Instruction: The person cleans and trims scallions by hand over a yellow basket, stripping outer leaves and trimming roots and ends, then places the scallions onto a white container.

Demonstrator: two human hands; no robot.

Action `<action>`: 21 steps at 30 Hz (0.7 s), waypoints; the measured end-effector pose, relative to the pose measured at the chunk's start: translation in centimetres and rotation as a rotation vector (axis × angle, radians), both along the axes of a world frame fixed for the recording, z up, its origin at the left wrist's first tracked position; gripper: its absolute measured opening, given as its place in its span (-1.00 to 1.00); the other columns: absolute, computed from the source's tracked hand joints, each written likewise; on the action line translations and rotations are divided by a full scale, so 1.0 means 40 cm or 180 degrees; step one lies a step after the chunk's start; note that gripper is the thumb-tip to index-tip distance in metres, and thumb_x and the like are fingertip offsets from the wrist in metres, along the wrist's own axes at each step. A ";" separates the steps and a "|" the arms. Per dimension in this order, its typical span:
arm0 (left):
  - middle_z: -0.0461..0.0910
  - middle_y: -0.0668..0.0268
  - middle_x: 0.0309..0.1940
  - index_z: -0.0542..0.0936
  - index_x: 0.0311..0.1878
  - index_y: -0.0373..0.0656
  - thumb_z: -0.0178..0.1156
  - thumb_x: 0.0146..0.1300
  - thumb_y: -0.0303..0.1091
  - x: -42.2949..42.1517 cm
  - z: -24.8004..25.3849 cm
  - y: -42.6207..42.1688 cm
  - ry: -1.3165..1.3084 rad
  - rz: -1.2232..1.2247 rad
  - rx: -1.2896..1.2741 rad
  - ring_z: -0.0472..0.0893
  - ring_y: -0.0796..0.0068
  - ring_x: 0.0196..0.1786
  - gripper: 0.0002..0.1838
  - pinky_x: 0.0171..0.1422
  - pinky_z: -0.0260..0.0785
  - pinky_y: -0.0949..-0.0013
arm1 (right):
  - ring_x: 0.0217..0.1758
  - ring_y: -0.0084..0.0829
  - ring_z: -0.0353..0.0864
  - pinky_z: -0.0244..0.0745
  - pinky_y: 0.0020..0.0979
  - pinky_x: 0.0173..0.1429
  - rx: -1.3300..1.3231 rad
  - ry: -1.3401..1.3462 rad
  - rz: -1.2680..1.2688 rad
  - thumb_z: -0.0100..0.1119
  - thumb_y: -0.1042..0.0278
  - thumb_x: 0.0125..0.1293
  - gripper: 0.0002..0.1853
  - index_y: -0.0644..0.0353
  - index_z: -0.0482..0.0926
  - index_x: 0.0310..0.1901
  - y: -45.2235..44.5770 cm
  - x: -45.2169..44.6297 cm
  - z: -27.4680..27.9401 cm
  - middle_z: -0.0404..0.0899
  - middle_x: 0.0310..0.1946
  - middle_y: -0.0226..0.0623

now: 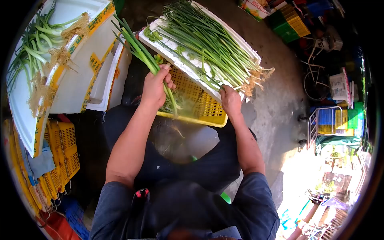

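Observation:
My left hand (155, 87) is closed around a small bunch of scallions (145, 56), their green leaves pointing up and left and their pale ends hanging over the yellow basket (204, 105). At the near right edge of a white foam tray (185, 63), my right hand (231, 100) has its fingers pinched on what looks like a thin green scallion stalk; the fingertips are partly hidden. A large heap of scallions (212, 44) lies across that tray, with brown roots (258, 78) over its right end. Trimmings lie in the basket, partly behind my left forearm.
More scallions with roots (40, 50) lie on a white foam box (86, 60) at upper left. Yellow crates (64, 148) stand at left. To the right are wet concrete floor (276, 100), a metal cart (326, 120) and stacked crates (290, 24).

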State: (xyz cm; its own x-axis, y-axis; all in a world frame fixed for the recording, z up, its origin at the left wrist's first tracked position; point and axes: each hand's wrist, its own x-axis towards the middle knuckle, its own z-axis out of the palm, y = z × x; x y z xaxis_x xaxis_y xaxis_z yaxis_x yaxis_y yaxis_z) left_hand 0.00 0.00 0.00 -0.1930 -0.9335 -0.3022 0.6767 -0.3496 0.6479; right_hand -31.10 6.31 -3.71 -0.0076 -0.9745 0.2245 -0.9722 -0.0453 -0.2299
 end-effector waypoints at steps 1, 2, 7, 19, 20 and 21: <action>0.33 0.43 -0.52 0.45 -0.11 -0.09 0.18 0.47 -0.30 0.003 -0.001 -0.004 -0.0012 0.0032 -0.0010 0.38 0.50 -0.49 -0.87 -0.31 0.38 0.27 | -0.34 -0.22 0.72 0.57 -0.21 -0.23 0.0158 -0.0332 -0.0119 0.14 0.24 0.47 -0.70 0.17 0.58 0.13 0.005 0.020 0.012 0.75 -0.30 -0.21; 0.33 0.43 -0.52 0.45 -0.12 -0.09 0.17 0.47 -0.30 0.004 -0.002 -0.008 -0.0016 0.0064 -0.0019 0.38 0.50 -0.49 -0.88 -0.31 0.37 0.28 | -0.40 -0.24 0.70 0.56 -0.22 -0.28 0.0318 -0.0655 -0.0237 0.12 0.28 0.48 -0.73 0.21 0.58 0.10 0.006 0.034 0.014 0.74 -0.35 -0.22; 0.33 0.46 -0.54 0.45 -0.15 -0.07 0.19 0.45 -0.29 0.002 0.003 0.004 0.0007 0.0073 -0.0020 0.38 0.52 -0.50 -0.87 -0.32 0.37 0.31 | -0.50 -0.61 0.47 0.41 -0.51 -0.37 0.0666 -0.3464 -0.0788 0.08 0.30 0.48 -0.68 0.41 0.54 0.06 0.033 0.080 0.002 0.57 -0.51 -0.36; 0.38 0.44 -0.55 0.47 -0.18 -0.09 0.22 0.42 -0.29 -0.031 -0.052 0.018 -0.0387 -0.0050 0.0136 0.38 0.53 -0.57 -0.86 -0.39 0.37 0.32 | -0.53 -0.58 0.50 0.52 -0.51 -0.30 0.0696 -0.4308 -0.0927 0.09 0.29 0.52 -0.71 0.30 0.55 0.11 0.049 0.175 -0.049 0.66 -0.37 -0.27; 0.39 0.44 -0.55 0.47 -0.19 -0.09 0.22 0.42 -0.28 -0.030 -0.054 0.019 -0.0388 -0.0034 0.0145 0.38 0.54 -0.58 -0.85 -0.40 0.38 0.33 | -0.48 -0.56 0.56 0.53 -0.48 -0.30 0.0740 -0.4303 -0.0958 0.12 0.31 0.50 -0.74 0.31 0.60 0.05 0.055 0.178 -0.058 0.68 -0.33 -0.27; 0.40 0.44 -0.56 0.48 -0.21 -0.09 0.22 0.41 -0.28 -0.028 -0.055 0.017 -0.0394 -0.0022 0.0154 0.38 0.55 -0.59 -0.85 -0.41 0.39 0.33 | -0.46 -0.49 0.59 0.54 -0.44 -0.28 0.0553 -0.3523 -0.0618 0.13 0.31 0.49 -0.75 0.31 0.61 0.03 0.067 0.183 -0.071 0.68 -0.32 -0.23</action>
